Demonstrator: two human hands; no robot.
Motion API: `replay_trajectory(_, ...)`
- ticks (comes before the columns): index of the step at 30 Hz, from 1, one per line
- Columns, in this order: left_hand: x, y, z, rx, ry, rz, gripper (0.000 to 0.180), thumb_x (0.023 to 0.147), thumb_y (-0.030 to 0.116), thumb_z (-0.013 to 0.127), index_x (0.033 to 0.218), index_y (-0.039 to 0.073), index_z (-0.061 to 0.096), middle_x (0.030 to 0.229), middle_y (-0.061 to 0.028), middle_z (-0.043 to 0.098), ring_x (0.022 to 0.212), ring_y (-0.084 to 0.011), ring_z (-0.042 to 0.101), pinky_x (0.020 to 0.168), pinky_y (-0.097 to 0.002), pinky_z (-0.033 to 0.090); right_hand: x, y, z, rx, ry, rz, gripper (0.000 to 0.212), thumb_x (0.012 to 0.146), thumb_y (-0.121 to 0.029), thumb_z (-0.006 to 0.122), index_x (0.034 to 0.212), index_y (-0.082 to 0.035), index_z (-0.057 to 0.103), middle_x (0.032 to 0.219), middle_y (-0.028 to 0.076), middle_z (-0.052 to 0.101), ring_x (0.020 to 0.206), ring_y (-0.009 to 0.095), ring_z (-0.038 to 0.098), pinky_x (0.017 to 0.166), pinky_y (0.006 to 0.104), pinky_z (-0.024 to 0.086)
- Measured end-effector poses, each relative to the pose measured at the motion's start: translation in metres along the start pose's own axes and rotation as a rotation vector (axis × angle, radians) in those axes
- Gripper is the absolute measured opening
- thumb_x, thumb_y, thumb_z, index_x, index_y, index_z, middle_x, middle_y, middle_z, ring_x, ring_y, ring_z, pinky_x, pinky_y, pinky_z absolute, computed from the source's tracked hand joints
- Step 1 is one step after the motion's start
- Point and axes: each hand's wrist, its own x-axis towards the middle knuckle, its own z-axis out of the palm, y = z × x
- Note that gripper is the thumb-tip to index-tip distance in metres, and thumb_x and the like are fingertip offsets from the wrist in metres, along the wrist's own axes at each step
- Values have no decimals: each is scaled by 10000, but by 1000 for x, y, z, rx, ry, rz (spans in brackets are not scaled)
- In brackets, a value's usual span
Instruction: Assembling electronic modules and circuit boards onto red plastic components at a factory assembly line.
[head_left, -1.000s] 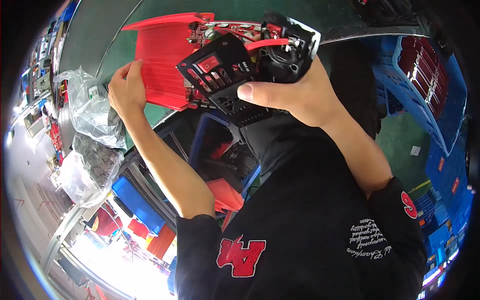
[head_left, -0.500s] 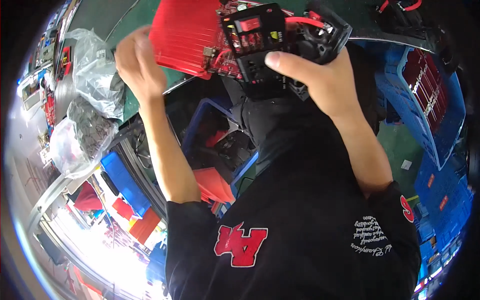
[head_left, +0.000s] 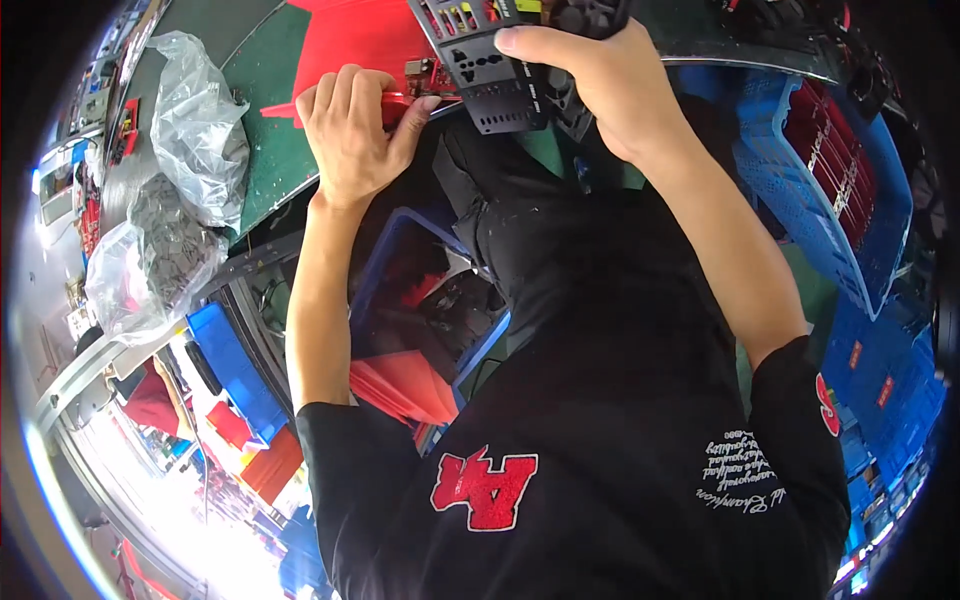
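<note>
A red ribbed housing [head_left: 350, 40] lies on the green workbench, a circuit board [head_left: 425, 78] showing at its right end. My left hand [head_left: 352, 130] is closed over the near edge of this housing, fingers on top and thumb along the side. My right hand [head_left: 618, 85] grips a black slotted end panel [head_left: 485, 70], thumb pressed on its upper edge. Behind the panel, partly hidden by the hand, is a black fan [head_left: 585, 18]. The panel stands tilted right beside the circuit board; whether they touch I cannot tell.
Clear plastic bags [head_left: 195, 140] lie at the bench's left edge [head_left: 270, 205]. Below the bench, a blue bin [head_left: 400, 225] holds dark and red parts, with red sheets [head_left: 405, 385] beside it. To the right stands a blue crate [head_left: 800, 190] with dark red boards.
My left hand has closed on the red housing's near edge, having been raised beside it. My right hand has shifted up and left with the black panel, which is turned more upright.
</note>
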Motion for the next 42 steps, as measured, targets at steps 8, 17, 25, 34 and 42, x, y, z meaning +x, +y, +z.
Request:
replay_trajectory(8,7,-14,-15,-157,-129,141,424,666,365,837,831,81,569,748,-46,575,687,-257,569,619,-379,413,15,-12,-20,171,-17,272,221,800,-44,703,1015,-3,677,907,74,699,795,179,671,734,315,532)
replay_trajectory(17,22,-11,-5,-129,-48,72,345,685,288,825,743,82,554,645,-55,555,589,-272,553,584,-377,403,27,-13,-17,-225,-241,90,339,708,-139,820,991,2,698,863,56,681,776,161,595,747,303,457)
replay_trajectory(25,19,-1,-10,-193,-123,75,401,632,314,842,744,89,529,651,-63,500,601,-288,521,557,-411,354,21,14,-27,-172,-227,74,434,702,-8,787,1115,-23,657,1006,36,685,941,118,613,899,299,482)
replay_trajectory(34,40,18,-7,-132,-126,143,466,630,394,833,704,96,483,646,-44,466,596,-261,498,563,-391,358,-2,9,-63,41,-256,22,507,704,26,777,1186,-9,622,1098,15,667,993,106,602,925,298,471)
replay_trajectory(42,53,20,10,-55,-65,277,567,594,528,788,632,118,399,591,-31,399,504,-216,457,475,-353,320,10,10,-96,-51,-265,32,521,685,18,802,1175,-29,633,1093,13,669,1009,113,601,937,308,469)
